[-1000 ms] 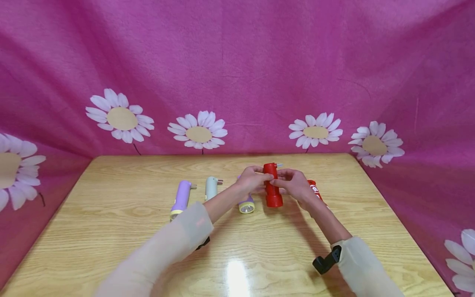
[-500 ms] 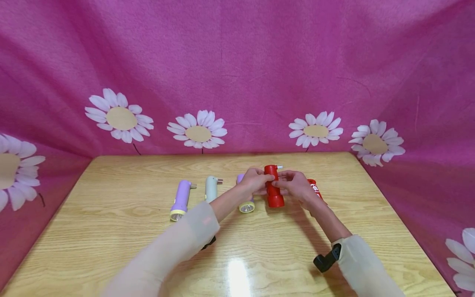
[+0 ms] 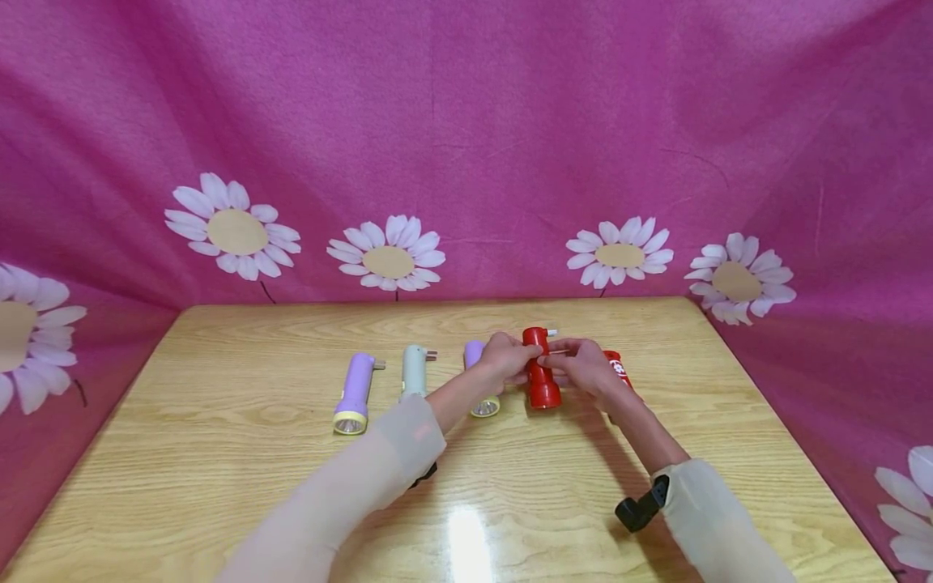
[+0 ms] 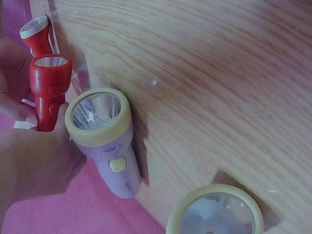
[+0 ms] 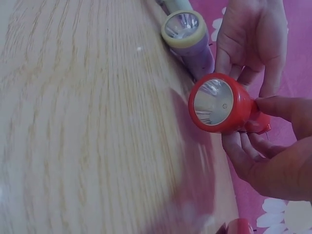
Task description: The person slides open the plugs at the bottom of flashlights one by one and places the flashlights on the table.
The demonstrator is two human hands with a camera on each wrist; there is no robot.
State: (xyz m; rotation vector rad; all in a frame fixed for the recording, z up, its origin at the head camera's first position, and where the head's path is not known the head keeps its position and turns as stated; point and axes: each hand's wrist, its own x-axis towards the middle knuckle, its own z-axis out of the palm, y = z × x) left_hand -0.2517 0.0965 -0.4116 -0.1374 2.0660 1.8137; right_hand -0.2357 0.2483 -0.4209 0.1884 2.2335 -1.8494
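Both hands hold a red flashlight (image 3: 543,391) above the far half of the table. My left hand (image 3: 508,357) grips its body from the left, thumb on the front; my right hand (image 3: 585,364) pinches it from the right with thumb and fingers. Its lens end (image 5: 213,102) points toward me, and pale plug prongs (image 3: 551,333) stick out to the right at the back end. Just left of the hands lies a purple flashlight (image 4: 118,173) with a yellow rim, partly behind my left hand in the head view. A second red flashlight (image 3: 618,368) with white print lies beyond my right hand.
Farther left on the wooden table (image 3: 219,389) are a pale green flashlight (image 3: 415,371), partly behind my left sleeve, and another purple one (image 3: 357,385), both with prongs out. A pink flowered cloth (image 3: 496,146) hangs behind and beside the table.
The red flashlight has shifted slightly right and toward me, both hands still on it. My left forearm has moved right, uncovering more of the purple flashlights.
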